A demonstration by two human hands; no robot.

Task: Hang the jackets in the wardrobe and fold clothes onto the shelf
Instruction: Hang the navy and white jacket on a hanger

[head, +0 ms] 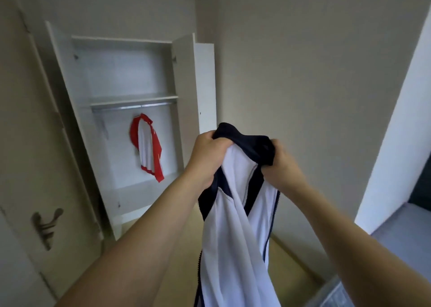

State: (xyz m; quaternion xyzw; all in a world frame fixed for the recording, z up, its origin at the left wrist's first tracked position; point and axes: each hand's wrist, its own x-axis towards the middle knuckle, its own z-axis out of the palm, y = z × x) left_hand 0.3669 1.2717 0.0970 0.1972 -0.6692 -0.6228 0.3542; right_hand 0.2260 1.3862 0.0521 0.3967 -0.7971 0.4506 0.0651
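I hold a white and navy zip jacket (235,225) up in front of me by its dark collar. My left hand (206,157) grips the collar's left side and my right hand (278,166) grips its right side. The jacket hangs down between my forearms, its lower part out of view. Ahead on the left stands the open white wardrobe (130,120). A red and white jacket (148,147) hangs from the metal rail (133,106) under the wardrobe's shelf (133,99). Any hanger in the navy jacket is hidden.
The wardrobe's right door (205,85) stands open toward the wall. A beige room door with a metal handle (46,225) is close on my left. A white wall edge (394,143) and a grey surface (396,227) are on the right. Wooden floor (177,260) lies below.
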